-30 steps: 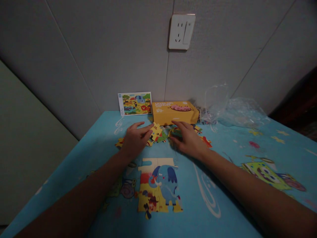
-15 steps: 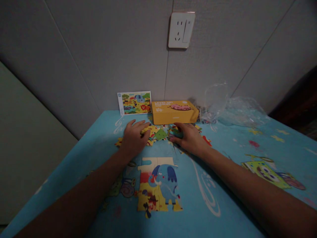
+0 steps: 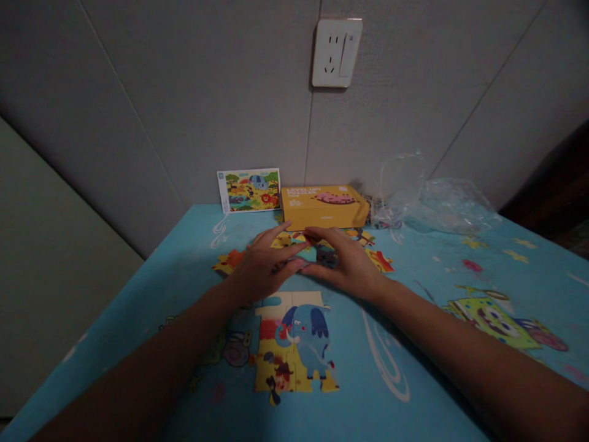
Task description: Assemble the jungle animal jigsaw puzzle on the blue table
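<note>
Several jigsaw puzzle pieces [image 3: 380, 260] lie spread in front of the yellow box, partly hidden by my hands. My left hand [image 3: 267, 261] is over them with its fingers stretched out and apart, the tips close to my right hand's fingertips. The thumb and forefinger of my right hand [image 3: 347, 258] curve around a grey and teal puzzle piece [image 3: 326, 256]; its far edges are hidden. Nearer to me lies a joined puzzle section [image 3: 294, 350] with a blue elephant and a small figure in a hat. Orange pieces [image 3: 229, 262] lie left of my left hand.
The yellow puzzle box [image 3: 324, 215] stands against the wall. Left of it leans a picture card [image 3: 250, 191] with animals. A crumpled clear plastic bag [image 3: 448, 205] lies to the right. A blue patterned cloth [image 3: 427, 380] covers the table. A socket [image 3: 337, 53] is on the wall.
My left hand has moved right, its fingers spreading toward my right hand. My right hand has shifted slightly left. The green piece between them is no longer visible; a grey one shows.
</note>
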The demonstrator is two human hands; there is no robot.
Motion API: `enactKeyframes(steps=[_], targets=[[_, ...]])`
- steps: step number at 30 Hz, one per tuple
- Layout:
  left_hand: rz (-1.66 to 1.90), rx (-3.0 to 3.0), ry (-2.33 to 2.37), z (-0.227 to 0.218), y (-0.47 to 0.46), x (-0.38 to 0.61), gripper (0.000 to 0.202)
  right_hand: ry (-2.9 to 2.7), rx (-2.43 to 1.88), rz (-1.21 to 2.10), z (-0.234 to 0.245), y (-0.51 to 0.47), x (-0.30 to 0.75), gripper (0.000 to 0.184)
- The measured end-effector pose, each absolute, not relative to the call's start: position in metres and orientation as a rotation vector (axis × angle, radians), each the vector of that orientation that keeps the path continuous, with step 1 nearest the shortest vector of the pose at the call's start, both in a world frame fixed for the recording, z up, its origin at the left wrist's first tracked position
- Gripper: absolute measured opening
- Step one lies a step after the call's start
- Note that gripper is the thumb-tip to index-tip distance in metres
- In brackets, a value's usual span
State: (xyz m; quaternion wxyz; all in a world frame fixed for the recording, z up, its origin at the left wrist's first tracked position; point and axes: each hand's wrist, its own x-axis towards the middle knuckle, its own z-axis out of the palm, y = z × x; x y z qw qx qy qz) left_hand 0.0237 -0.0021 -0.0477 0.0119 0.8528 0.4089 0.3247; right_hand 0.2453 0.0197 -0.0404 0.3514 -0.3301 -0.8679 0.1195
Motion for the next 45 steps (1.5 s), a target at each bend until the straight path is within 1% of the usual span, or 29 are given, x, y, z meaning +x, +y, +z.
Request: enactKeyframes(steps=[4,9,12,15,17,21,23,25,27,31,36,39,42,45], targets=[[1.119,2.547,1.338,-0.045,0.000,0.022,0.034,-2.208,-0.967,0.219,-0.040,0.023,0.246,0.061],[1.340,2.304,1.542,-0.042,0.005,0.020,0.033,-2.222,-1.343,0.015,-0.047,0.031,0.250,0.065],[1.375,2.217,1.654,-0.041,0.007,0.019,0.030,-2.299,-1.485,-0.010,-0.052,0.036,0.253,0.059],[1.371,2.179,1.703,-0.041,0.009,0.019,0.028,-2.321,-1.480,0.013,-0.054,0.039,0.254,0.052],[1.353,2.156,1.722,-0.043,0.010,0.018,0.029,-2.313,-1.468,0.024,-0.053,0.039,0.254,0.050],[1.152,2.228,1.736,-0.050,0.014,0.016,0.029,-2.241,-1.447,0.039,-0.052,0.039,0.254,0.050],[1.042,2.289,1.740,-0.053,0.016,0.017,0.032,-2.192,-1.434,0.075,-0.051,0.039,0.254,0.046],[1.005,2.332,1.747,-0.055,0.016,0.018,0.038,-2.179,-1.425,0.088,-0.052,0.039,0.254,0.040],[1.043,2.355,1.756,-0.055,0.016,0.019,0.040,-2.193,-1.451,0.036,-0.053,0.040,0.254,0.039],[1.227,2.330,1.725,-0.051,0.012,0.020,0.040,-2.208,-1.613,-0.054,-0.056,0.041,0.256,0.047],[1.434,2.244,1.678,-0.045,0.006,0.017,0.036,-2.237,-1.642,-0.043,-0.055,0.042,0.257,0.043],[1.478,2.237,1.692,-0.045,0.006,0.015,0.040,-2.204,-1.638,-0.032,-0.053,0.042,0.256,0.044],[1.445,2.231,1.606,-0.048,0.007,0.015,0.048,-2.109,-1.599,-0.009,-0.050,0.042,0.256,0.046],[1.389,2.264,1.506,-0.049,0.007,0.017,0.059,-2.070,-1.372,0.028,-0.046,0.037,0.254,0.044]])
